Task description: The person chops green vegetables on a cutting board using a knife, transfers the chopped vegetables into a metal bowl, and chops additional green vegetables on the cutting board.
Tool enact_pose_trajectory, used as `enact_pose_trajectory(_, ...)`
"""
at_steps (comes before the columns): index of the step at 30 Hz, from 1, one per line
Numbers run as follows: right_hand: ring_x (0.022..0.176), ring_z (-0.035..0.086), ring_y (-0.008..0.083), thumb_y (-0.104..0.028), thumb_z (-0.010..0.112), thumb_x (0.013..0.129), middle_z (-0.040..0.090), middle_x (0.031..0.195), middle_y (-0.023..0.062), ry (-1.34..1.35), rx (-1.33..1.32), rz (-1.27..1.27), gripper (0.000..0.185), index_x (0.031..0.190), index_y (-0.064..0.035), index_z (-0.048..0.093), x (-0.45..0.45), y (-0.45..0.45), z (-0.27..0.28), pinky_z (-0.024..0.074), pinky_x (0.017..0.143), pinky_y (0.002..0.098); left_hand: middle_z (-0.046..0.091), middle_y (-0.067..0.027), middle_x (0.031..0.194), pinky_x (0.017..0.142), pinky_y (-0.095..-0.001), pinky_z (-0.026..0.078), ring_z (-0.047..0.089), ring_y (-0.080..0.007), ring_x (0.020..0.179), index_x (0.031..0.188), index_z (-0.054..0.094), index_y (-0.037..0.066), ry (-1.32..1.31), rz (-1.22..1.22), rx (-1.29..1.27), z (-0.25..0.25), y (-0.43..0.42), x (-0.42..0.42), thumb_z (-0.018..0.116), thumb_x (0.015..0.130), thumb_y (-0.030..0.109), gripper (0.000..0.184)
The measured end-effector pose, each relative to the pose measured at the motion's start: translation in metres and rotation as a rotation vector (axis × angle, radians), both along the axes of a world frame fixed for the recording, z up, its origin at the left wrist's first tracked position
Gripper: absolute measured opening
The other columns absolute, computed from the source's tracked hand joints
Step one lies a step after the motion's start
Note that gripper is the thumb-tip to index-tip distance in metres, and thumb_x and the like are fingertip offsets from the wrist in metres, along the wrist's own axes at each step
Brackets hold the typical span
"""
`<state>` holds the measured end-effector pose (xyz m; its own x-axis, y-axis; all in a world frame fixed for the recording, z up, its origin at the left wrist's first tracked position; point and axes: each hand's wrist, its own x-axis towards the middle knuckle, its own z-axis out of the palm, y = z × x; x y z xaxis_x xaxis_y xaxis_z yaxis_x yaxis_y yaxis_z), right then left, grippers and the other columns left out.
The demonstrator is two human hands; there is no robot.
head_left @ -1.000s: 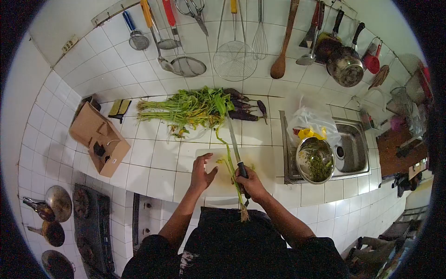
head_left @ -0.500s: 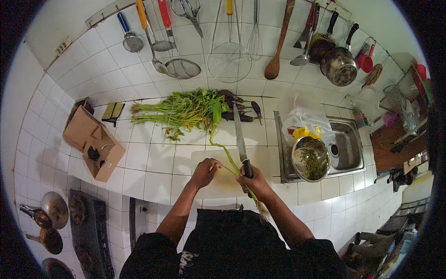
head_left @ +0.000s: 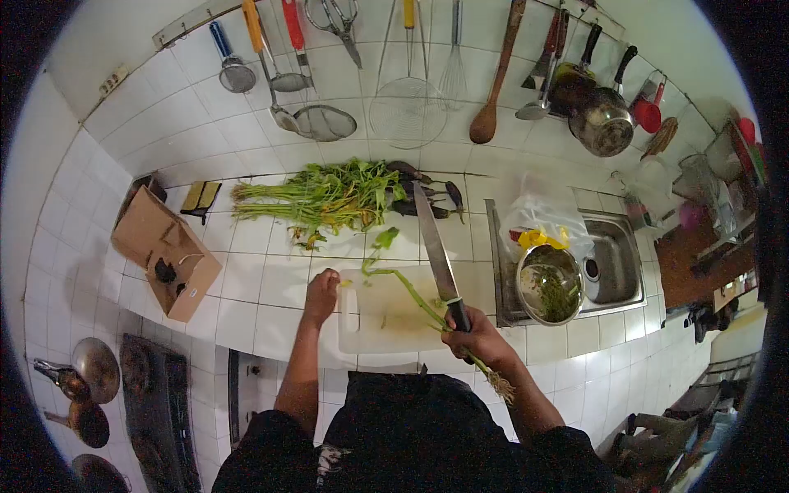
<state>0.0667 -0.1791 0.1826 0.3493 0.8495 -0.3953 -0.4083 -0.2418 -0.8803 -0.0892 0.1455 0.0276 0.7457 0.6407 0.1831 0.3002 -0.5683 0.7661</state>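
Note:
My right hand is closed around the black handle of a kitchen knife, whose blade points away from me, and also around a rooted stalk of leafy greens. The stalk bends over a white cutting board, its leafy tip beyond the far edge and its pale roots hanging toward me. My left hand is closed by the board's left edge; a small yellow bit shows at its fingertips, too small to name. A pile of the same greens lies farther back, beside several dark eggplants.
To the right, a metal bowl with cut greens stands at the sink, near a plastic bag. An open cardboard box sits on the left. Utensils, including a wooden spoon, hang on the wall.
My left hand has moved left, away from the stalk, to the board's left edge. My right hand has shifted right and slightly toward me with the knife and stalk, uncovering more of the board.

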Motion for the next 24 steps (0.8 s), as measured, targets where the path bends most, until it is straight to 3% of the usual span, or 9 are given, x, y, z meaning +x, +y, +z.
enact_pose_trajectory(1,0.048,0.045,0.0079,-0.004,0.068,0.081,0.046,0.063,-0.0025,-0.007,0.01,-0.016,0.026,0.086,-0.0121,0.044,0.002,-0.002,0.004,0.0364,0.043,0.0249,0.059,-0.0177,0.08,0.071,-0.0403,0.046,0.057,-0.0357,0.077,0.088,0.055,0.003,0.034,0.017,-0.127,0.009,0.0,-0.006,0.047,0.094,0.019,0.02)
enact_pose_trajectory(2,0.048,0.044,0.0079,-0.004,0.069,0.081,0.046,0.062,-0.0027,-0.005,0.023,-0.029,0.028,0.086,-0.0127,0.043,0.004,-0.003,0.003,0.0359,0.043,0.0247,0.059,-0.0158,0.079,0.069,-0.038,0.045,0.058,-0.0303,0.075,0.088,0.055,0.002,0.023,-0.041,-0.096,-0.002,0.009,-0.01,0.047,0.095,0.024,0.024)
enact_pose_trajectory(6,0.047,0.044,0.008,-0.004,0.07,0.081,0.046,0.062,-0.0023,0.006,0.032,-0.034,0.029,0.085,-0.0127,0.043,0.007,0.0,0.003,0.0353,0.042,0.0248,0.06,-0.0138,0.08,0.069,-0.0366,0.045,0.06,-0.0241,0.077,0.088,0.057,0.001,0.13,-0.032,-0.202,0.001,0.002,-0.023,0.049,0.095,0.03,0.031)
enact_pose_trajectory(8,0.047,0.044,0.0081,-0.003,0.07,0.081,0.046,0.061,-0.0025,0.01,0.042,-0.041,0.03,0.085,-0.0125,0.042,0.005,0.004,0.001,0.0352,0.042,0.0247,0.063,-0.0119,0.082,0.074,-0.0343,0.048,0.061,-0.0205,0.08,0.093,0.063,0.003,0.15,-0.041,-0.303,0.004,-0.001,-0.03,0.051,0.095,0.032,0.032)
enact_pose_trajectory(12,0.048,0.045,0.0083,-0.003,0.071,0.081,0.045,0.061,-0.0025,0.048,0.072,0.002,0.03,0.085,-0.0122,0.042,0.005,0.006,0.008,0.0361,0.043,0.0244,0.065,-0.0116,0.086,0.081,-0.0333,0.05,0.062,-0.0232,0.081,0.103,0.068,0.006,0.098,-0.088,-0.22,0.024,-0.012,-0.044,0.058,0.092,0.03,0.028)
enact_pose_trajectory(14,0.048,0.045,0.0083,-0.003,0.071,0.08,0.046,0.063,-0.0022,0.013,0.036,0.023,0.031,0.085,-0.0122,0.042,0.006,0.007,0.012,0.0362,0.043,0.0245,0.065,-0.0126,0.101,0.091,-0.0356,0.048,0.061,-0.0267,0.095,0.113,0.067,0.01,0.347,-0.173,0.046,0.036,-0.014,-0.044,0.066,0.087,0.026,0.031)
enact_pose_trajectory(17,0.049,0.045,0.008,-0.003,0.07,0.081,0.046,0.064,-0.002,-0.011,0.067,0.076,0.03,0.085,-0.0123,0.042,0.011,0.006,0.012,0.0361,0.043,0.0243,0.061,-0.0121,0.117,0.098,-0.0395,0.044,0.054,-0.0296,0.111,0.12,0.063,0.011,0.335,-0.046,0.237,0.04,-0.02,-0.045,0.07,0.084,0.024,0.04)
enact_pose_trajectory(20,0.049,0.045,0.0076,-0.002,0.07,0.08,0.046,0.064,-0.0023,0.023,0.061,0.095,0.031,0.085,-0.0124,0.042,0.013,0.006,0.012,0.0362,0.044,0.0241,0.056,-0.0109,0.127,0.103,-0.0408,0.039,0.047,-0.0307,0.121,0.126,0.06,0.013,0.213,-0.053,0.208,0.046,-0.02,-0.035,0.069,0.084,0.024,0.044)
enact_pose_trajectory(24,0.049,0.046,0.0076,-0.002,0.071,0.08,0.046,0.064,-0.0024,0.027,0.058,0.096,0.031,0.085,-0.0123,0.042,0.012,0.005,0.018,0.0368,0.044,0.0237,0.059,-0.0109,0.126,0.102,-0.0394,0.041,0.05,-0.0289,0.121,0.125,0.06,0.013,0.12,-0.181,0.101,0.053,-0.033,-0.01,0.069,0.084,0.022,0.043)
